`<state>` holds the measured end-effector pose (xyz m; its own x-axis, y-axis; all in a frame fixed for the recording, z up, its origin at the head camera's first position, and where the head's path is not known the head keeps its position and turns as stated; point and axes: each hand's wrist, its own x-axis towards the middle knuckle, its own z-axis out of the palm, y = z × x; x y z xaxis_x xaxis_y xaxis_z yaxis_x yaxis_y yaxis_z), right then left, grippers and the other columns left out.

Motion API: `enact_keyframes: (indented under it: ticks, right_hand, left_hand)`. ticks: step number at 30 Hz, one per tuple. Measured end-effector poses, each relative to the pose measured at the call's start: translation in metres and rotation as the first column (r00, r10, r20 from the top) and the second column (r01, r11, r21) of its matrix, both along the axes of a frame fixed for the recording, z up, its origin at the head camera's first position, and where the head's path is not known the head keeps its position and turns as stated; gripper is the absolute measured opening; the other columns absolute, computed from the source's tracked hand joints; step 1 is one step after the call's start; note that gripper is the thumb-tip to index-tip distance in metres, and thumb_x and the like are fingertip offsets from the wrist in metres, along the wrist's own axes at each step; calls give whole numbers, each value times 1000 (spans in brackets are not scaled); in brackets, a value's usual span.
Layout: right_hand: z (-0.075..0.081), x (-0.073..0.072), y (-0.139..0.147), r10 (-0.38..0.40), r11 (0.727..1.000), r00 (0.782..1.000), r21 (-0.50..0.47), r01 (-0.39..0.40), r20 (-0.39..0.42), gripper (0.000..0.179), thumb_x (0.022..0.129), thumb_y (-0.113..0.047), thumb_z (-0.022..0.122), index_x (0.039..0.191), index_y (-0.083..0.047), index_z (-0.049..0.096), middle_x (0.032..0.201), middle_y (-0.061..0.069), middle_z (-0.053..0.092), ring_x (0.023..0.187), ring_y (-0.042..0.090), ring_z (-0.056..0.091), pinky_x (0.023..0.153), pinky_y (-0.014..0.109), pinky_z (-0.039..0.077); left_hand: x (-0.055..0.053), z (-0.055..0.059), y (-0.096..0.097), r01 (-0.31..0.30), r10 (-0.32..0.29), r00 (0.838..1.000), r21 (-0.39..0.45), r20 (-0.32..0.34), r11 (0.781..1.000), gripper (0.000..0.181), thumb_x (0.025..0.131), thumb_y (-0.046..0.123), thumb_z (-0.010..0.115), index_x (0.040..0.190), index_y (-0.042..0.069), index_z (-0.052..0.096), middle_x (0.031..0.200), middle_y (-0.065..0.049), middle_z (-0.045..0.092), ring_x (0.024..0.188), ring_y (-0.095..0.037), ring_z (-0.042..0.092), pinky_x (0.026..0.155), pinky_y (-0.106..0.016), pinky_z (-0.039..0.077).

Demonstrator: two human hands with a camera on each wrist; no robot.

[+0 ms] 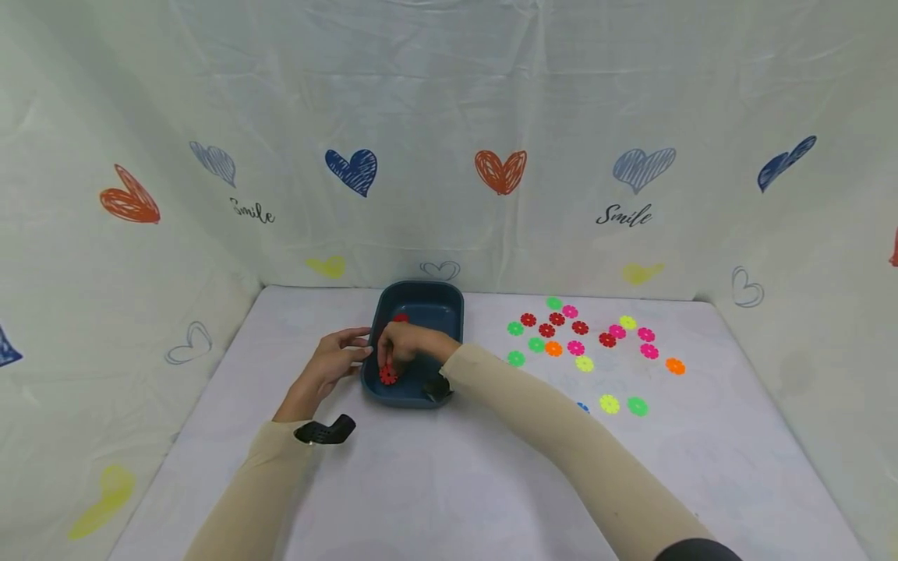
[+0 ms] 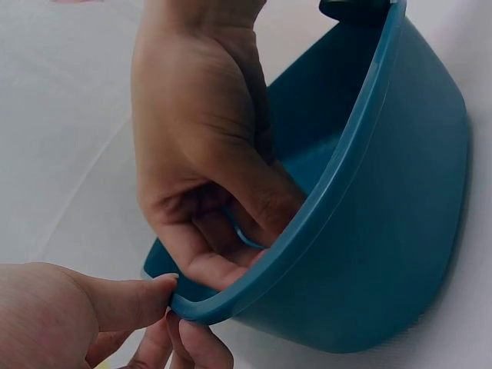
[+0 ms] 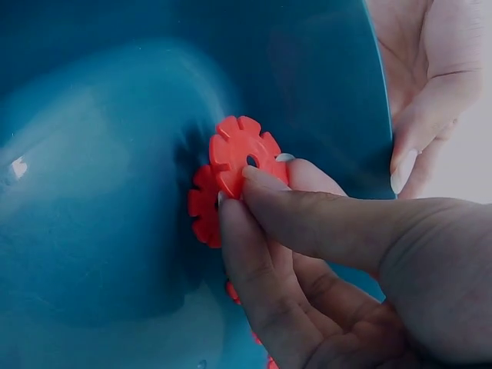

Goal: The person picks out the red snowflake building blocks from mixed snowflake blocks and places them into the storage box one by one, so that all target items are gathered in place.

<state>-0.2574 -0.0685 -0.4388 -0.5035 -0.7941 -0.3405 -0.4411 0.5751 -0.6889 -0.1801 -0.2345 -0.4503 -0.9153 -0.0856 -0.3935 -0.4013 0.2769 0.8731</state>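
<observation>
A deep blue plastic tub (image 1: 440, 315) with rounded corners stands towards the back of the white table. My left hand (image 1: 331, 362) is at its left side; in the left wrist view the thumb and fingers pinch the tub's rim (image 2: 338, 181). Inside the tub, my right hand (image 1: 403, 345) pinches a red notched disc (image 3: 237, 150) between thumb and fingers. Another red disc (image 3: 203, 211) sits right behind it, partly covered. More red pieces (image 3: 232, 292) show below, mostly hidden by the fingers. One red disc (image 1: 400, 318) lies farther back in the tub.
Right of the tub, loose flower-shaped discs in red, pink (image 1: 649, 351), green (image 1: 638, 406), yellow (image 1: 609, 403) and orange (image 1: 676, 366) lie scattered on the table (image 1: 435, 483). A blue disc (image 1: 582, 406) is partly hidden by the right sleeve. A curtain with hearts (image 1: 500, 172) encloses the table.
</observation>
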Motion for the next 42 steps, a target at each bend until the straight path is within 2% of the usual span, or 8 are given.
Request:
enact_keyframes:
  ticks: [10, 20, 28, 35, 42]
  right_hand:
    - [-6, -3, 1, 76, 997, 995, -1, -76, 67, 14, 89, 16, 74, 97, 5, 78, 75, 1, 64, 69, 10, 59, 67, 20, 51]
    - [-3, -2, -1, 143, 989, 985, 24, -146, 93, 16, 90, 15, 73, 100, 4, 78, 77, 2, 65, 71, 11, 59, 70, 21, 53]
    - [-4, -2, -3, 185, 981, 980, 39, -188, 70, 20, 89, 17, 70, 101, 4, 78, 85, 9, 70, 73, 10, 58, 69, 20, 53]
    - [-6, -3, -4, 190, 980, 980, 41, -193, 61, 19, 89, 17, 71, 100, 4, 78, 79, 2, 66, 72, 10, 59, 68, 20, 52]
    - [-10, -4, -5, 195, 979, 980, 50, -198, 49, 17, 89, 15, 74, 102, 4, 78, 80, 1, 65, 74, 9, 58, 69, 20, 51]
  left_hand:
    - [0, -1, 0, 14, -14, 1000, 14, -15, 1000, 52, 105, 2, 60, 156, 0, 49, 140, -22, 52, 107, -22, 57, 78, -25, 54]
    - [-1, -2, -1, 12, -12, 1000, 24, -25, 1000, 52, 105, 2, 59, 155, 0, 49, 140, -22, 52, 107, -23, 57, 78, -24, 54]
    - [0, -1, -2, 3, -3, 1000, 26, -20, 1000, 51, 105, 2, 60, 155, 1, 50, 140, -22, 52, 105, -21, 57, 77, -24, 54]
    - [1, 0, -1, 0, 1, 1000, 25, -17, 1000, 51, 105, 2, 60, 155, 2, 50, 140, -21, 51, 105, -21, 57, 78, -24, 54]
    - [0, -1, 0, -6, 7, 1000, 20, -18, 1000, 51, 105, 2, 59, 155, 1, 50, 139, -21, 52, 104, -21, 57, 77, -24, 54]
